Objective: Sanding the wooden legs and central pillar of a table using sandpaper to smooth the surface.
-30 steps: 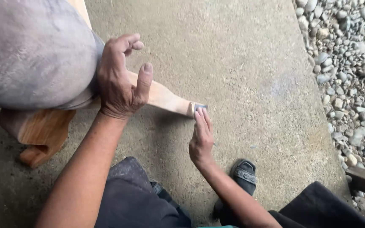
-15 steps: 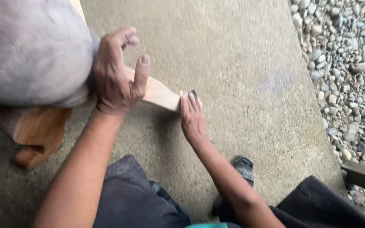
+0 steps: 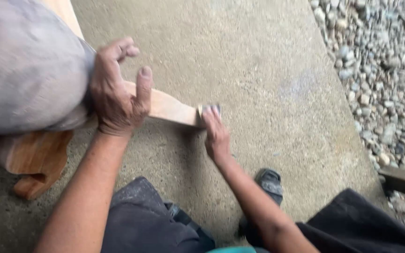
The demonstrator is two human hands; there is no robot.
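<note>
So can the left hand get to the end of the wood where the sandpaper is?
Probably yes. The left hand rests on the wooden piece, and bare wood runs from it to the tip. Only the right hand sits there, pressing the grey sandpaper on the end.

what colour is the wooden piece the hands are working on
Light orange-tan wooden piece, clearest in the head view.

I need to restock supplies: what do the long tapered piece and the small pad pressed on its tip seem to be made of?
The tapered piece looks like bare, pale wood, with a matte, unvarnished surface. The small grey pad under the right hand looks like sandpaper, though blur leaves that uncertain.
</note>
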